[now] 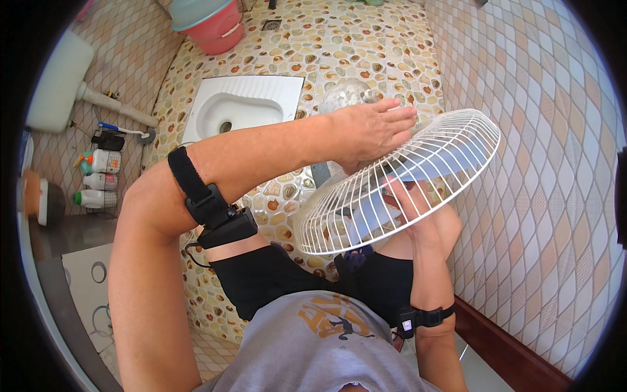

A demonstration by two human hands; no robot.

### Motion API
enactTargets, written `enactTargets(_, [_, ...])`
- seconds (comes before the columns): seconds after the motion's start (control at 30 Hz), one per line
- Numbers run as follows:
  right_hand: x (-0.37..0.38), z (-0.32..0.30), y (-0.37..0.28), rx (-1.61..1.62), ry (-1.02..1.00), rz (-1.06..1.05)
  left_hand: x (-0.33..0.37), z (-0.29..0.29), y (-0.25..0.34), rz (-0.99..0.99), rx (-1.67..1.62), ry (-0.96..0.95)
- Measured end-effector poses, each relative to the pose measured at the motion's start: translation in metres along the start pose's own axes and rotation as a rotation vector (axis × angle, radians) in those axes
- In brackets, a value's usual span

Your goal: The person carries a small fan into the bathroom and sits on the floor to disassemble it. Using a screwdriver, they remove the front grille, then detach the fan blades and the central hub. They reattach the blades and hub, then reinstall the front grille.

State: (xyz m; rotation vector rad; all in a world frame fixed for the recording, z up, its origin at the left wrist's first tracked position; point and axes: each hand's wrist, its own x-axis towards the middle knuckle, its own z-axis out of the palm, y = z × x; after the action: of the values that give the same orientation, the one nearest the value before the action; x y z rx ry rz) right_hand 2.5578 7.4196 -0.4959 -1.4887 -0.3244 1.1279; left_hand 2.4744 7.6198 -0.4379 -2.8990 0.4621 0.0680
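Above the pebble-tiled floor (366,46), between the squat toilet pan (245,104) and the right-hand wall, we held a white wire fan guard (398,183) tilted in the air. Our left hand (372,130) lay flat and open on its upper rim. Our right hand (408,199) gripped it from beneath, fingers showing through the wires. Blue blades appeared behind the grille, so we judged the guard not yet separated, and any washing not begun. A pink basin (215,26) stood at the far edge.

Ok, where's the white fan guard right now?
In the head view, the white wire fan guard is right of centre, tilted, near the tiled wall. The left hand lies on its upper rim; the right hand is behind it.
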Motion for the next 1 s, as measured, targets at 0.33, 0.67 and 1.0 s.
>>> enactTargets(0.33, [0.021, -0.005, 0.016, 0.247, -0.023, -0.007, 0.001, 0.016, -0.002, 0.024, -0.06, 0.142])
enactTargets(0.67, [0.016, -0.006, 0.02, 0.141, -0.052, -0.094, -0.007, 0.011, -0.013, 0.005, -0.275, 0.173])
enactTargets(1.0, [0.009, -0.001, 0.0, -0.114, 0.102, -0.05, -0.004, 0.015, -0.008, -0.03, -0.306, 0.145])
